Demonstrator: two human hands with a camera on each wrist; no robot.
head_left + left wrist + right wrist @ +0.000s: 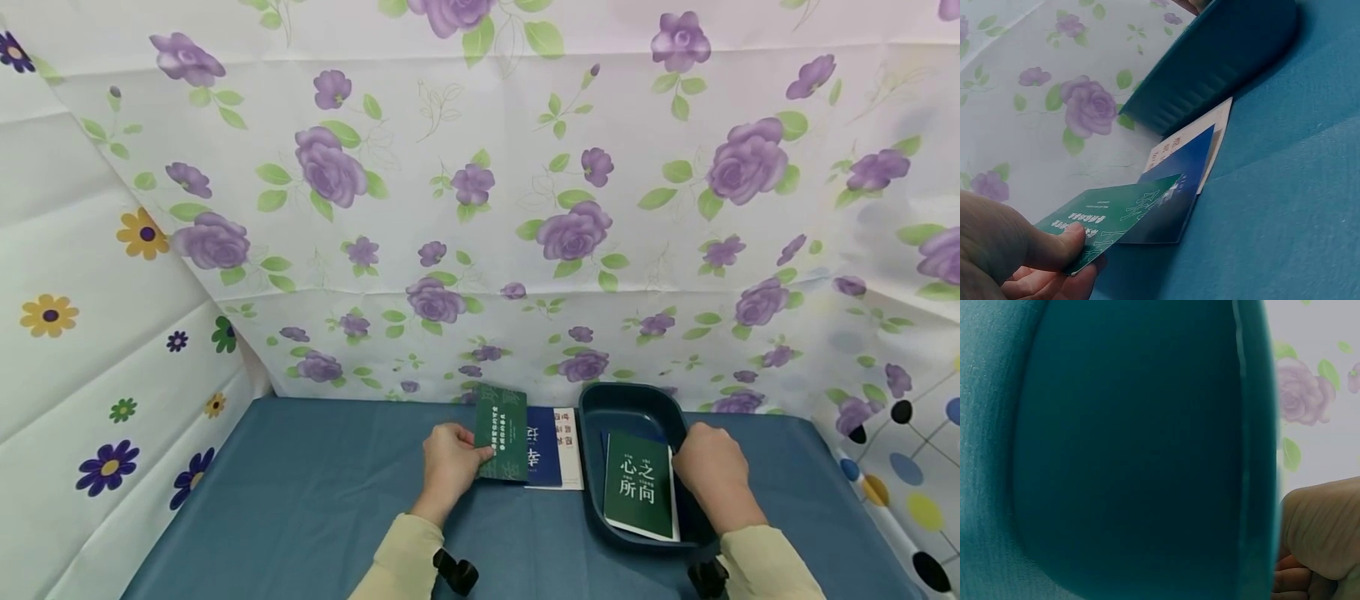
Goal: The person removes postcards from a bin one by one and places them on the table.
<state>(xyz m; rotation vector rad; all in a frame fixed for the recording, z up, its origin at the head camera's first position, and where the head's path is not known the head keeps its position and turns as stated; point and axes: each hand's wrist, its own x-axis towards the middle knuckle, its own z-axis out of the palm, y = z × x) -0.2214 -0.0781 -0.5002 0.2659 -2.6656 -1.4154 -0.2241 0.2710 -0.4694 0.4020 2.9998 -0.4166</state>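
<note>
My left hand [452,467] pinches a green booklet [504,437] by its near left edge, thumb on top, as the left wrist view also shows. The booklet is tilted and partly overlaps a blue booklet [545,450]. Under the blue one, a cream booklet [570,446] sticks out on the right. A dark teal plastic tray [626,398] stands beside them, holding another green booklet [641,483] with white characters on its cover. At the tray's right rim, my right hand [712,475] grips the edge with curled fingers; the tray wall fills most of the right wrist view.
Blue-grey cloth covers the table [315,492]. Behind it rises a white curtain [450,225] with purple flowers, and more patterned sheets [67,383] hang at both sides. Black straps [456,573] sit on both sleeved wrists.
</note>
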